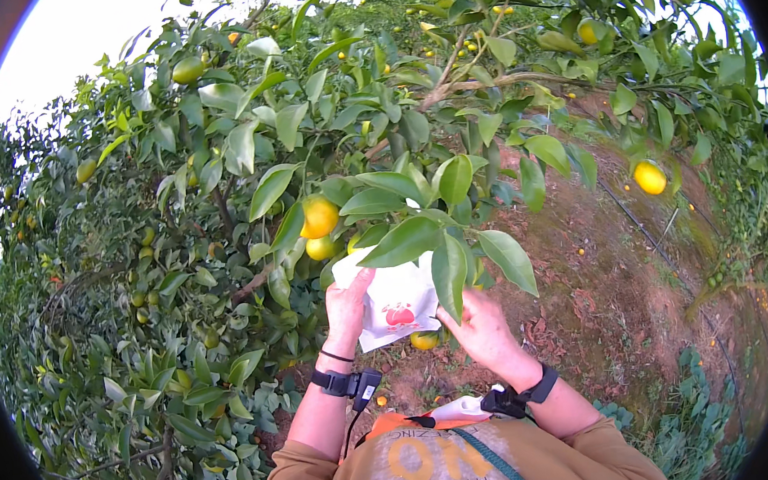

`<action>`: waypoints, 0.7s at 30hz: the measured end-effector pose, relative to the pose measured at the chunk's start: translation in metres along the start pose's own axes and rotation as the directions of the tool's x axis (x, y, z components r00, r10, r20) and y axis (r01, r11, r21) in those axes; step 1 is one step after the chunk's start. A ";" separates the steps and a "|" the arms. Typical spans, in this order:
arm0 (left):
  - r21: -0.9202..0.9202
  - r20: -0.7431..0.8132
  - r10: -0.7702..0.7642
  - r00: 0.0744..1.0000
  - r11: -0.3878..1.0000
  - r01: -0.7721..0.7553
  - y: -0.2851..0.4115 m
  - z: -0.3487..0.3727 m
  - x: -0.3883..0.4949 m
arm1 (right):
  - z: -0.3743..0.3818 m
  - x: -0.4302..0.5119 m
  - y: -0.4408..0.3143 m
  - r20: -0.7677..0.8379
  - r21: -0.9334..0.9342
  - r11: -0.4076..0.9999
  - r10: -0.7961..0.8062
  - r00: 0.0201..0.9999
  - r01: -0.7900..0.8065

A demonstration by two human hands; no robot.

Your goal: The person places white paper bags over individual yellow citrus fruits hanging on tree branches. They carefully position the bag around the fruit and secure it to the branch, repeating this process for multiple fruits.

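Note:
A white paper fruit bag (396, 307) with a red fruit print hangs among the leaves in front of me, its upper part partly hidden by them. My left hand (346, 305) grips the bag's left side, thumb on its front. At the bag's right edge is my right hand (477, 320), blurred and partly behind a leaf; whether its fingers hold the bag is unclear. An orange-yellow citrus fruit (319, 216) and a smaller yellow-green one (320, 248) hang just above left of the bag. Another citrus fruit (424, 340) shows below the bag's lower right edge.
Dense citrus foliage (89, 277) with green fruits fills the left side. A branch (440, 93) crosses above the hands. A yellow fruit (650, 177) hangs at right, over sloping soil with a dark hose (647, 233) and fallen fruits. White material (461, 408) lies against my waist.

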State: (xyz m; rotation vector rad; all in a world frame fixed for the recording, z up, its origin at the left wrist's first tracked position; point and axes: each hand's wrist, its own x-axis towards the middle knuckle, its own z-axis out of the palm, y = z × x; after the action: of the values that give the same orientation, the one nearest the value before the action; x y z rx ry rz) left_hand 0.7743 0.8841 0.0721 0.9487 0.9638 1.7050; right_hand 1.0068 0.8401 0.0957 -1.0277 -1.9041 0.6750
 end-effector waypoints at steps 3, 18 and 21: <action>-0.011 0.040 0.021 0.999 1.000 -0.020 -0.009 -0.001 -0.001 | 0.004 0.043 -0.003 -0.081 -0.117 0.985 -0.135 0.988 0.125; 0.016 0.264 -0.122 0.957 0.992 0.123 -0.018 -0.011 0.005 | 0.036 0.056 0.048 -0.088 0.553 0.814 0.272 0.958 -0.180; 0.075 0.306 -0.164 0.938 0.986 0.148 -0.023 -0.016 0.006 | 0.036 0.044 0.057 0.034 0.593 0.792 0.153 0.988 -0.143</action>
State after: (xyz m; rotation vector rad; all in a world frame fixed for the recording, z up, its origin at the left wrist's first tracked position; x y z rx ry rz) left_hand 0.7659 0.8928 0.0465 1.1060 0.8505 1.3536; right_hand 0.9853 0.9052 0.0533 -0.7648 -1.4429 1.2569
